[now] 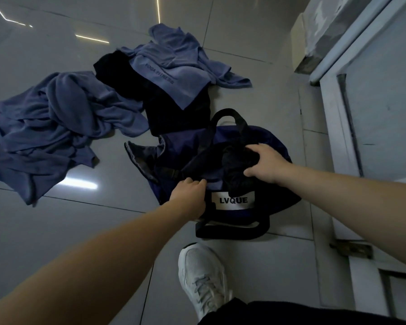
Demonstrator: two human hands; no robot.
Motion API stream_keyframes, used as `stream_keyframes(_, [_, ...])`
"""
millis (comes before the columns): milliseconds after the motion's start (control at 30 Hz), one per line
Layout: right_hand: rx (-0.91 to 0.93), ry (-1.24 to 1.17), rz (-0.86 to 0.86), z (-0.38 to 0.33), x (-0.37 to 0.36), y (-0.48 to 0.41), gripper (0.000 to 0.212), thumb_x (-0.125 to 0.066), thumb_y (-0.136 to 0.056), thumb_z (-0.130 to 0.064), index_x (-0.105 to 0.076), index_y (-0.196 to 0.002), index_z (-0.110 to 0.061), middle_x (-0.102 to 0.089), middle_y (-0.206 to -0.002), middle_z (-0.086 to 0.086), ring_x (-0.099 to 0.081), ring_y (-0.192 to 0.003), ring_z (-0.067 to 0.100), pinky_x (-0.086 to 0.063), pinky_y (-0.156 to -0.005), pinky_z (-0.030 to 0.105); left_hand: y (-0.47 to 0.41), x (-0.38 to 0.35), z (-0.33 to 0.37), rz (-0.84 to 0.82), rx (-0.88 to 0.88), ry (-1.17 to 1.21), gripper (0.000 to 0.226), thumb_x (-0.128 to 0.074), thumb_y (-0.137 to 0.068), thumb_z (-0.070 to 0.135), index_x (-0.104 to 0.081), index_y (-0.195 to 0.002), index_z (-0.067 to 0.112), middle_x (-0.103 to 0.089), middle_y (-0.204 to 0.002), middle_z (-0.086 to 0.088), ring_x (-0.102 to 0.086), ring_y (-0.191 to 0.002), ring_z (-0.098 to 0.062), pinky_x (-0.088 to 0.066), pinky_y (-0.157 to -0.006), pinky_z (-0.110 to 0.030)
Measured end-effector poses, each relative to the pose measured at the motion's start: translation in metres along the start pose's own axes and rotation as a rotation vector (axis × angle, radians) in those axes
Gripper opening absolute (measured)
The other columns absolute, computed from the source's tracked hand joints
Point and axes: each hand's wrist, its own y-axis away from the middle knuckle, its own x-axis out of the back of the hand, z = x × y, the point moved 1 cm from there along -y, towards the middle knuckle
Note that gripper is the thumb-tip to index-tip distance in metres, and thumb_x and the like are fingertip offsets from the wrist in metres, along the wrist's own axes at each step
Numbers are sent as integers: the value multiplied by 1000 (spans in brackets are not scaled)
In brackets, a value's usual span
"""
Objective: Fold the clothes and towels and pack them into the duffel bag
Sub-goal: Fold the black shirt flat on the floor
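Note:
A navy duffel bag (274, 146) with black handles and a white "LVQUE" label lies on the tiled floor in front of me. My left hand (189, 198) grips the bag's near edge beside the label. My right hand (265, 164) is closed on a bunched black garment (234, 170) at the bag's top opening. Beyond the bag, a black garment (174, 109) lies flat with a blue "YOGA FITNESS" towel (174, 66) crumpled over it. A larger blue towel (49, 127) sprawls unfolded to the left.
A white door and frame (366, 113) stand close on the right, with a hinge low near the floor. My white sneaker (202, 273) is planted just in front of the bag. Glossy grey floor tiles (80, 231) stretch to the left.

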Motion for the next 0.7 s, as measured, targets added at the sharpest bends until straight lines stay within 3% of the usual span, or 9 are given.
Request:
stream_keyframes(167, [38, 67, 49, -9, -16, -12, 86, -78, -82, -14, -33, -155, -21, -18, -163, 1, -33, -144, 26, -31, -105, 24, -9, -10, -1, 36, -35, -205, 56, -42, -100, 38, -31, -148, 12, -51, -139, -9, -39, -127, -32, -33, -104, -41])
stream_keyframes(267, [54, 80, 118, -9, -29, -13, 84, -76, -83, -12, -33, -154, -24, -15, -164, -1, -36, -143, 26, -37, -107, 30, -11, -12, 2, 9, -18, -306, 41, -38, -103, 42, -47, -131, 14, -55, -131, -8, -38, -121, -31, -31, -100, -42])
stream_keyframes(400, [49, 28, 142, -11, -37, -14, 82, -77, -86, -21, -33, -154, -24, -12, -165, 1, -30, -146, 27, -33, -114, 35, -9, -4, 9, 95, -54, -321, 35, -49, -99, 37, -53, -127, 17, -55, -126, -4, -38, -119, -30, -31, -97, -40])
stream_keyframes(500, [48, -64, 143, -19, -39, -15, 75, -73, -89, -27, -35, -154, -24, -17, -164, 2, -29, -147, 25, -30, -115, 34, 3, 0, 7, 207, -185, -235, 28, -54, -97, 34, -60, -123, 25, -57, -115, 2, -40, -113, -26, -32, -91, -36])
stream_keyframes(600, [33, -165, 166, -28, -43, -17, 67, -66, -92, -25, -37, -152, -22, -26, -159, 3, -33, -144, 24, -29, -112, 30, 23, 5, -1, 391, -415, -94, 15, -64, -91, 33, -68, -105, 30, -58, -102, 9, -45, -105, -20, -36, -87, -35])
stream_keyframes(700, [42, -232, 129, -32, -55, -13, 66, -63, -88, -15, -42, -150, -20, -35, -152, 6, -40, -138, 25, -28, -106, 23, 39, 9, -9, 420, -557, -41, 14, -67, -88, 28, -66, -102, 28, -61, -108, 9, -51, -107, -15, -39, -96, -35])
